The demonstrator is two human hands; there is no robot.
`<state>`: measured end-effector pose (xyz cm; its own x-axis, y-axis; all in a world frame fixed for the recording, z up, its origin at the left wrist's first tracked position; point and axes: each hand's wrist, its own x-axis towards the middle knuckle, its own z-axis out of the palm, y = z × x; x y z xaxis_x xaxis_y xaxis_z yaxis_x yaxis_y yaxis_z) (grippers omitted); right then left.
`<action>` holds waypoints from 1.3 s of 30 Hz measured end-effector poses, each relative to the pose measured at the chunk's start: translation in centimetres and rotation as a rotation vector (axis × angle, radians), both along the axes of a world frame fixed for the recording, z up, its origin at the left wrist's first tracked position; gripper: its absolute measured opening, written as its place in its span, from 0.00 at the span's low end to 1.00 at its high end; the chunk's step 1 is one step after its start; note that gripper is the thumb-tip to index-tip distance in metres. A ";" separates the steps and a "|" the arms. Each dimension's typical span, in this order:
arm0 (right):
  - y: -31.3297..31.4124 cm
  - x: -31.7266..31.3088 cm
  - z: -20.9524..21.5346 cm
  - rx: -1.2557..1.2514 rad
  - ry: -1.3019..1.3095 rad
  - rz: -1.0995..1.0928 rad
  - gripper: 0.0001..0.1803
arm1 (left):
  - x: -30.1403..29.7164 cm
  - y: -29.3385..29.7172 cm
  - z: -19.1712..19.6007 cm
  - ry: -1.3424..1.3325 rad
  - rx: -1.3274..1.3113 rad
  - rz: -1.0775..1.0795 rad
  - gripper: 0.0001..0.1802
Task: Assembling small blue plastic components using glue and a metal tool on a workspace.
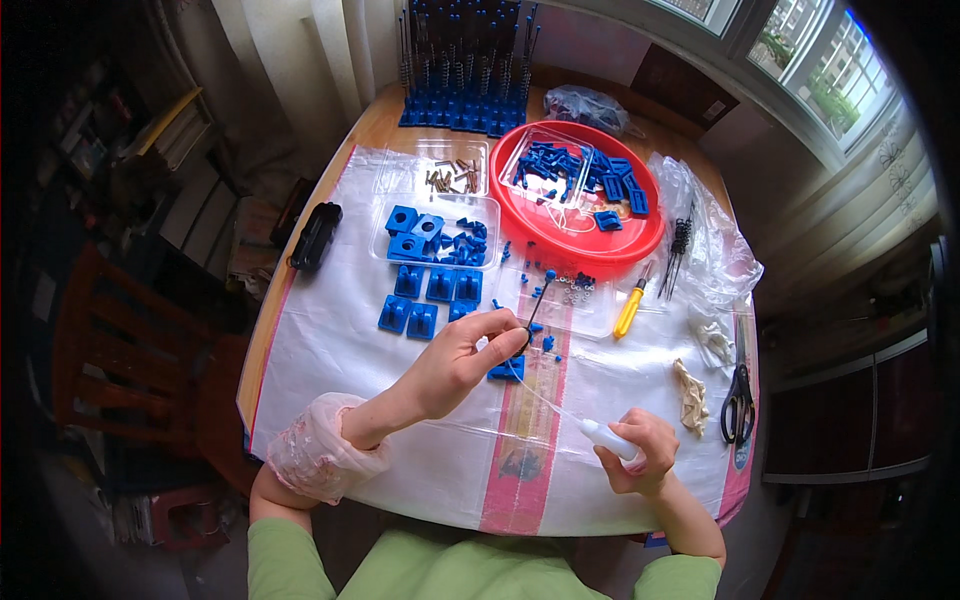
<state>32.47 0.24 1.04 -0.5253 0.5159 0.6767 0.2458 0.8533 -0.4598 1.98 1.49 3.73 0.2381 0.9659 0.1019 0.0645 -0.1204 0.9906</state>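
Observation:
My left hand [470, 355] pinches a thin dark rod [541, 300] that carries a small blue cap [550, 275] at its upper end. Wrapped in my right hand [642, 450] is a small whitish squeeze bottle [603, 437], tilted toward the left. From its tip a thin pale line reaches up toward the fingers of my left hand; whether it is a nozzle or a strand I cannot tell. A blue block [507, 369] lies on the cloth just below the left fingertips. Several more blue blocks [421, 321] stand in rows beyond that hand.
Clear trays hold blue parts [465, 243] and brass-coloured pins [455, 177]. A red basin [652, 235] with blue pieces stands at the back. Blue bases with springs [465, 105] fill the far edge. A yellow-handled screwdriver [629, 312] and black scissors [738, 405] lie to the right.

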 end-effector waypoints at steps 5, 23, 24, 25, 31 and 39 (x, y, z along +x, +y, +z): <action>0.0 0.1 0.0 -0.007 0.007 -0.004 0.14 | -0.3 0.0 0.4 0.053 -0.057 -0.049 0.20; 0.2 0.4 0.2 -0.030 0.032 -0.014 0.18 | -0.4 0.1 0.4 0.059 -0.064 -0.055 0.19; 0.2 0.4 0.1 -0.028 0.029 -0.020 0.17 | -0.4 0.1 0.4 0.056 -0.064 -0.057 0.19; 0.2 0.5 0.0 -0.027 0.028 -0.024 0.17 | -0.4 0.1 0.4 0.054 -0.064 -0.057 0.19; 0.2 0.5 0.1 -0.027 0.045 -0.028 0.14 | -0.5 0.1 0.4 0.058 -0.058 -0.058 0.20; 0.4 1.9 -0.8 -0.554 0.313 -0.197 0.10 | -0.4 0.0 0.6 0.054 -0.060 -0.054 0.20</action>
<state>34.35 0.62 0.22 -0.2077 0.8975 0.3891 0.1568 0.4231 -0.8924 1.55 1.49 4.32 0.2937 0.9554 0.0300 0.1131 -0.0658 0.9914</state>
